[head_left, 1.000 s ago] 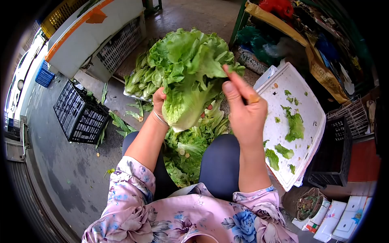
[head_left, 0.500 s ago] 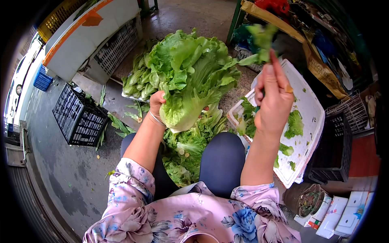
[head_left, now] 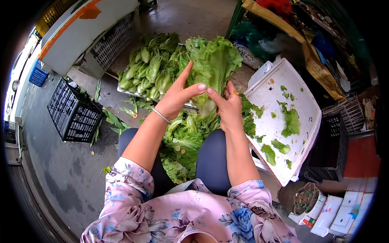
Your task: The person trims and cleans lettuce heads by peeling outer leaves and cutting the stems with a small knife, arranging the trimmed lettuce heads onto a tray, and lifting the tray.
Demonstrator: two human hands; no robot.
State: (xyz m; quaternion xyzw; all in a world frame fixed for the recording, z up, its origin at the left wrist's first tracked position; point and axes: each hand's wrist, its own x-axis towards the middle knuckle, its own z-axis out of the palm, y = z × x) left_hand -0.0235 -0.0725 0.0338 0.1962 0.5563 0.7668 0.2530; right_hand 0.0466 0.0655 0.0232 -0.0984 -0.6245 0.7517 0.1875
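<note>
A leafy green lettuce head (head_left: pixel 212 62) stands upright in front of me, its base low between my hands. My right hand (head_left: pixel 227 106) is wrapped round its lower right side, thumb in front. On the left side of the head, my left hand (head_left: pixel 180 94) has its fingers apart, with the thumb tip near my right thumb. Behind my left hand lies a tray heaped with lettuce heads (head_left: pixel 152 73). More loose lettuce leaves (head_left: pixel 184 139) are piled between my knees.
A white foam lid (head_left: pixel 263 95) with torn leaf scraps leans at the right. Beyond it are a black crate (head_left: pixel 330 150) and a brown sack (head_left: pixel 314 65). Another black crate (head_left: pixel 75 111) and scattered leaves (head_left: pixel 113 119) are on the floor at the left.
The lettuce head has turned more upright. My right hand has come back from the right without the torn leaf and taken hold of the head; my left hand has loosened its grip.
</note>
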